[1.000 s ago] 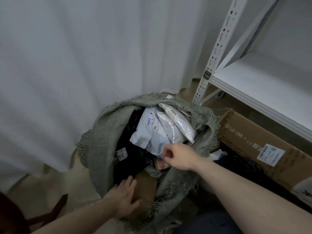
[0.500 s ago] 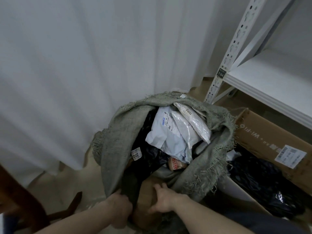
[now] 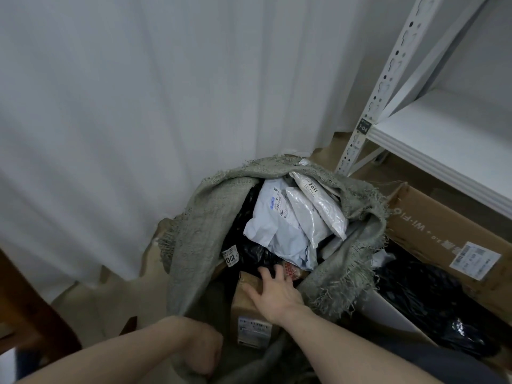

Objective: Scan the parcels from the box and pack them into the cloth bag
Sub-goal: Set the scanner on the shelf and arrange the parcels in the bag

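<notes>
The grey-green cloth bag stands open on the floor, stuffed with parcels: white plastic mailers, black plastic ones and a brown cardboard parcel with a label at the near side. My right hand lies flat on the brown parcel inside the bag, fingers spread. My left hand is clenched on the bag's near edge. To the right, the cardboard box holds black plastic parcels.
A white curtain hangs behind the bag. A white metal shelf rack stands at the right above the box. Dark wooden furniture is at the lower left.
My right hand left the white mailers, dropped to the bag's near side, then moved onto the brown parcel. My left hand went from the parcel to gripping the bag's edge.
</notes>
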